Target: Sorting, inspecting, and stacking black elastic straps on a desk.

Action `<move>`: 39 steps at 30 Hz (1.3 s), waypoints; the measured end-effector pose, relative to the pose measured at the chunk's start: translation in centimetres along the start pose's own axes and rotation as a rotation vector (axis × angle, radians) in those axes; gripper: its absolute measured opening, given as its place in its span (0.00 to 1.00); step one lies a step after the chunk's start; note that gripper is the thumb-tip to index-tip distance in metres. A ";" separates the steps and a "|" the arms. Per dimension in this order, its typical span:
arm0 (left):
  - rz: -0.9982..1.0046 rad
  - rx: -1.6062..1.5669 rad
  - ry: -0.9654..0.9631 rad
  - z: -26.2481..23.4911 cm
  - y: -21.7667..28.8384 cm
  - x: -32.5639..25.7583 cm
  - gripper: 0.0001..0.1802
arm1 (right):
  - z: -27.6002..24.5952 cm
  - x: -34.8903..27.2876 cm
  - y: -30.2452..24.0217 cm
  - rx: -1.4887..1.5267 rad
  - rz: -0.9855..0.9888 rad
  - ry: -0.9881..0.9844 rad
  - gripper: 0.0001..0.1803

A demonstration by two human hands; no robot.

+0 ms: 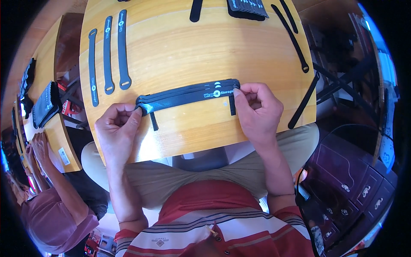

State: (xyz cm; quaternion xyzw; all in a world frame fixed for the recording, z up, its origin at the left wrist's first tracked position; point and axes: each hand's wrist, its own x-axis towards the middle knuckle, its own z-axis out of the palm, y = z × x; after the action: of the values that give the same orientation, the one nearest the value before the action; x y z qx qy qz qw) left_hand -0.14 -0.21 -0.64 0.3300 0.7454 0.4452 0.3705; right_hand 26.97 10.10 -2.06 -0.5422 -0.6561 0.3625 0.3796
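Note:
Between my two hands stretches a small stack of dark storage straps [184, 97] with pale printing, lying nearly level above the near part of the table. The fingers of my left hand [117, 126] pinch its left end, thumb on top. At the right end, my right hand [258, 109] pinches the stack between thumb and fingers. Two short narrow black strips, a left one [154, 121] and a right one [233, 105], stick out below the stack toward me. How they join the stack is hidden.
Three loose straps [123, 51] lie at the table's [192, 55] left. A strap pile [247, 9] is at the far edge, with black straps [291, 38] at the right. Left, another person's hand [40, 147] rests at a second table near a strap pile [46, 105]. Dark drawers [342, 184] stand right.

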 end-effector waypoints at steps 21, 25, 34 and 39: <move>0.007 0.026 0.003 0.1 0.1 0.0 0.05 | -0.1 0.3 -0.2 0.023 0.029 -0.013 0.06; -0.001 0.040 0.009 -0.1 0.0 0.0 0.05 | -0.2 0.3 -0.3 0.022 0.017 -0.025 0.04; 0.015 0.022 -0.001 -0.1 -0.1 0.1 0.05 | -0.5 0.5 -0.6 -0.020 -0.007 -0.026 0.04; 0.009 0.015 -0.008 0.0 -0.1 0.0 0.05 | -0.5 0.6 -0.4 0.000 0.050 -0.032 0.05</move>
State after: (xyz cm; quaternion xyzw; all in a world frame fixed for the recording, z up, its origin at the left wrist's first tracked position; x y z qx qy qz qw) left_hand -0.17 -0.21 -0.69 0.3378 0.7457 0.4399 0.3692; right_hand 27.11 10.67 -1.39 -0.5525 -0.6484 0.3804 0.3599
